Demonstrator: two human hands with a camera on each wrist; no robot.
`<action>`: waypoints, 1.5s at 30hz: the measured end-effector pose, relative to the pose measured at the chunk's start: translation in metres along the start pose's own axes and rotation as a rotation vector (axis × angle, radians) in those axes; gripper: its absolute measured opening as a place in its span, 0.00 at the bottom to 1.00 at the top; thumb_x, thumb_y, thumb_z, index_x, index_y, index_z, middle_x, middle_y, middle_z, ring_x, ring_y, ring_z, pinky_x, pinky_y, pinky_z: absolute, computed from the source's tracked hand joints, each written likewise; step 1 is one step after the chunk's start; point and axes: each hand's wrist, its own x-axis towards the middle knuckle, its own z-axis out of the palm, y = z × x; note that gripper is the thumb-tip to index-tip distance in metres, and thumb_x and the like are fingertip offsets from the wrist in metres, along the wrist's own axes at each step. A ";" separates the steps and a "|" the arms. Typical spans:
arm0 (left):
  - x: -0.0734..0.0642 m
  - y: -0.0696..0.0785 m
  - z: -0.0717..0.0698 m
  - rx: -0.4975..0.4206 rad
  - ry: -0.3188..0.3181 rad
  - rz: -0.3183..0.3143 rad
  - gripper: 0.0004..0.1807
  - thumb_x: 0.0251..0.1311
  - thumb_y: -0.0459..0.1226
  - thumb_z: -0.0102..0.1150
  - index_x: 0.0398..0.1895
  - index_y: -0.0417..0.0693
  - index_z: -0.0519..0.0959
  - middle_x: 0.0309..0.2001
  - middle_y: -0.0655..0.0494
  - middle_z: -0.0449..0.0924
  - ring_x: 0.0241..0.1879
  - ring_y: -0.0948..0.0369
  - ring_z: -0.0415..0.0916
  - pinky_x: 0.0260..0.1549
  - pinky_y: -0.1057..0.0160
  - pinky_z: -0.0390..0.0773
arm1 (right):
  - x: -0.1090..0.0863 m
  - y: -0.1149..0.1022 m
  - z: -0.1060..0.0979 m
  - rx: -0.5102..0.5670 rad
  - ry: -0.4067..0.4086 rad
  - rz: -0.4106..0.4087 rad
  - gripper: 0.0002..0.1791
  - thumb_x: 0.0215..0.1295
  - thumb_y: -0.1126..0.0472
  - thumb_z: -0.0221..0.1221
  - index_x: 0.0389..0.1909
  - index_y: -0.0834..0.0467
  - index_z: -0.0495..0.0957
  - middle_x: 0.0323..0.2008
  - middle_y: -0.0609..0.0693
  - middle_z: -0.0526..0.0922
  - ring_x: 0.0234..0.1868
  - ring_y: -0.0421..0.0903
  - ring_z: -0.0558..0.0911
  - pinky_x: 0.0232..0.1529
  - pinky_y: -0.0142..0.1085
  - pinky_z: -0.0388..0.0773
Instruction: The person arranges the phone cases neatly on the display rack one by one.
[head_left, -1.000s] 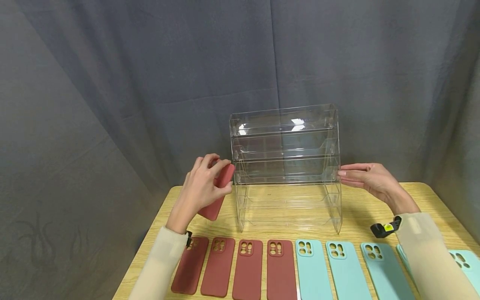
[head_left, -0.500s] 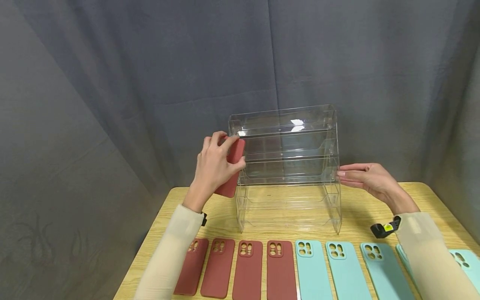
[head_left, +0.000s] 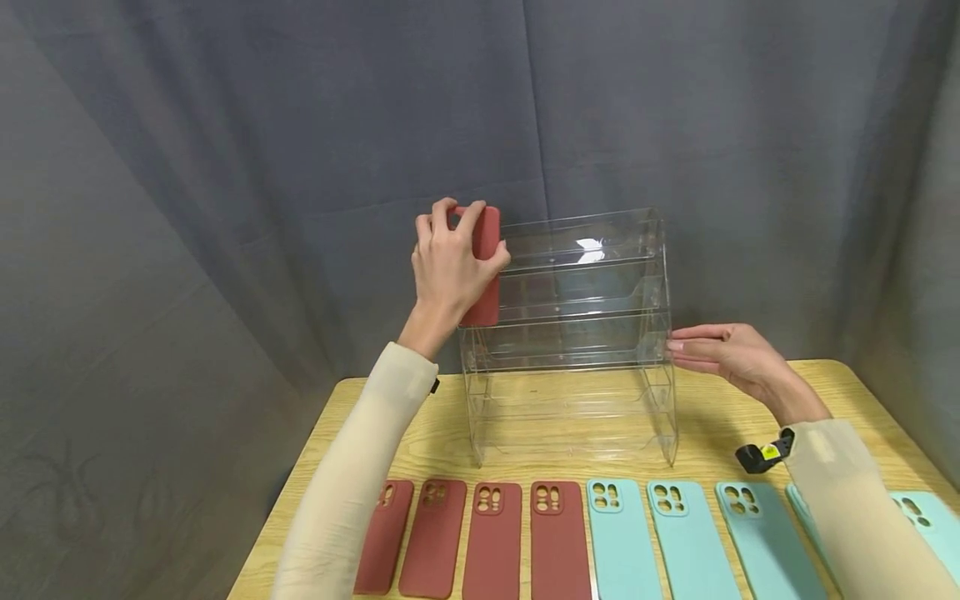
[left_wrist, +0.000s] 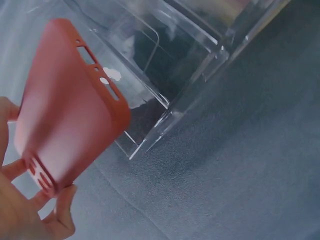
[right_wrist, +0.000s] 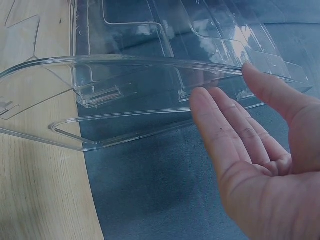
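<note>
My left hand [head_left: 448,265] grips a red phone case [head_left: 487,287] by its edges, with the thumb on one side and fingers round the camera end. The case stands nearly upright in front of the upper left corner of a clear acrylic tiered rack [head_left: 570,317]. In the left wrist view the phone case [left_wrist: 70,105] shows its back and port cutouts, apart from the rack's clear wall [left_wrist: 165,75]. My right hand [head_left: 731,354] touches the rack's right side with its fingers extended. The right wrist view shows the right hand [right_wrist: 250,145] against the clear side panel [right_wrist: 135,75].
Several red phone cases [head_left: 491,542] lie in a row along the front of the wooden table [head_left: 420,450]. To their right lie several mint phone cases [head_left: 622,542], some partly hidden by my right sleeve [head_left: 862,500]. A grey curtain [head_left: 337,125] hangs behind the rack.
My left hand has risen and moved slightly right with the red phone case, from beside the rack's middle to its top left corner, and the case has become more upright. My right hand stays at the rack.
</note>
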 end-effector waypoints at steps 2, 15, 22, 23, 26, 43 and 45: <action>0.008 0.001 0.004 0.016 0.008 0.023 0.30 0.63 0.52 0.65 0.68 0.57 0.78 0.65 0.43 0.74 0.56 0.43 0.72 0.37 0.46 0.89 | 0.000 0.000 0.001 -0.005 -0.002 0.000 0.35 0.72 0.60 0.67 0.72 0.73 0.67 0.45 0.37 0.92 0.49 0.37 0.91 0.53 0.32 0.88; 0.056 0.006 0.021 0.147 0.028 0.035 0.30 0.65 0.55 0.63 0.69 0.58 0.76 0.66 0.44 0.73 0.59 0.43 0.72 0.43 0.47 0.90 | 0.001 -0.003 0.002 -0.002 -0.012 -0.017 0.34 0.72 0.61 0.67 0.71 0.75 0.68 0.45 0.39 0.92 0.49 0.38 0.91 0.54 0.33 0.88; 0.073 0.008 0.026 0.224 0.043 0.058 0.31 0.68 0.56 0.59 0.72 0.58 0.73 0.69 0.42 0.71 0.63 0.42 0.71 0.47 0.46 0.89 | 0.002 -0.002 0.002 -0.009 0.002 -0.012 0.32 0.71 0.62 0.68 0.69 0.73 0.70 0.44 0.39 0.92 0.48 0.38 0.91 0.53 0.32 0.88; 0.074 0.008 0.027 0.226 0.049 0.055 0.31 0.68 0.56 0.59 0.72 0.58 0.73 0.69 0.42 0.71 0.62 0.42 0.71 0.47 0.46 0.89 | 0.001 -0.001 0.002 -0.006 0.003 -0.011 0.32 0.71 0.62 0.68 0.69 0.74 0.70 0.44 0.39 0.92 0.48 0.38 0.91 0.53 0.33 0.88; 0.079 0.009 0.030 0.215 0.073 0.037 0.31 0.67 0.56 0.61 0.70 0.57 0.74 0.68 0.42 0.71 0.61 0.42 0.71 0.45 0.46 0.88 | 0.001 0.001 0.002 -0.005 0.001 -0.008 0.33 0.71 0.62 0.67 0.70 0.74 0.69 0.44 0.39 0.92 0.48 0.38 0.91 0.53 0.33 0.88; 0.083 0.024 0.050 0.192 0.058 -0.012 0.33 0.69 0.57 0.61 0.73 0.57 0.71 0.70 0.42 0.68 0.64 0.43 0.70 0.47 0.48 0.89 | 0.000 0.000 0.007 -0.005 0.009 -0.012 0.34 0.71 0.62 0.68 0.70 0.75 0.69 0.44 0.39 0.92 0.48 0.38 0.91 0.53 0.32 0.88; 0.081 0.025 0.053 0.195 0.049 -0.016 0.33 0.69 0.57 0.60 0.73 0.57 0.71 0.71 0.42 0.68 0.64 0.43 0.70 0.47 0.48 0.89 | -0.001 0.001 0.008 0.000 0.008 -0.012 0.33 0.71 0.62 0.68 0.70 0.75 0.69 0.44 0.39 0.92 0.48 0.38 0.91 0.53 0.32 0.88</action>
